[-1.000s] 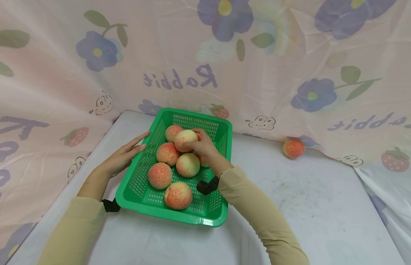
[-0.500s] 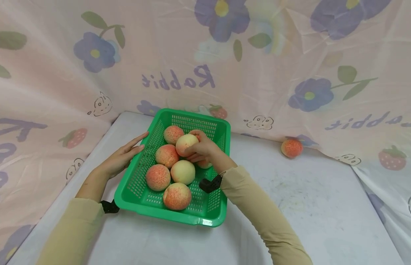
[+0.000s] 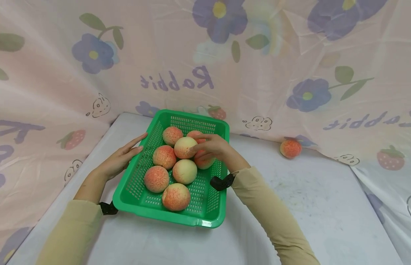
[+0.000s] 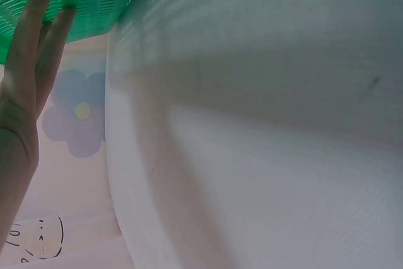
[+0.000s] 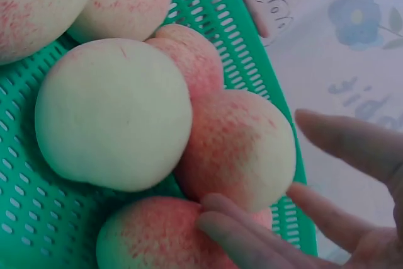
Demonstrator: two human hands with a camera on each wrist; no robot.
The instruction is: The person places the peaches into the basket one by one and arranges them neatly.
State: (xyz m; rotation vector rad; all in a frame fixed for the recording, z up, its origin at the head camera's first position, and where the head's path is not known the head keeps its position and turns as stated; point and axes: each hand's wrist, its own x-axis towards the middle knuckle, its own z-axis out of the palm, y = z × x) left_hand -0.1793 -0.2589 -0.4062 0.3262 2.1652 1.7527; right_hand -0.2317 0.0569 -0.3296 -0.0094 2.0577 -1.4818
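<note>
A green slotted basket (image 3: 155, 215) holds several peaches, blushed red and pale yellow, in the head view. My right hand (image 3: 220, 147) is over its right side, fingers loosely extended beside a peach (image 3: 184, 148) near the middle. In the right wrist view that peach (image 5: 242, 149) sits among the others, with gaps between it and the thumb and index finger; lower fingers overlap another peach (image 5: 157, 237). My left hand (image 3: 117, 162) lies along the left rim with straight fingers; the left wrist view shows its fingers (image 4: 28, 48) against the basket's outer wall.
A lone peach (image 3: 290, 148) lies at the back right of the white table (image 3: 308, 206), close to the patterned cloth (image 3: 258, 84) hanging behind and at the left. A black wrist camera (image 3: 222, 182) hangs over the basket's right wall.
My right hand has set the peach down among the others, let go and drawn back to the right. A pale peach in front shifted slightly nearer. My left hand stays on the rim.
</note>
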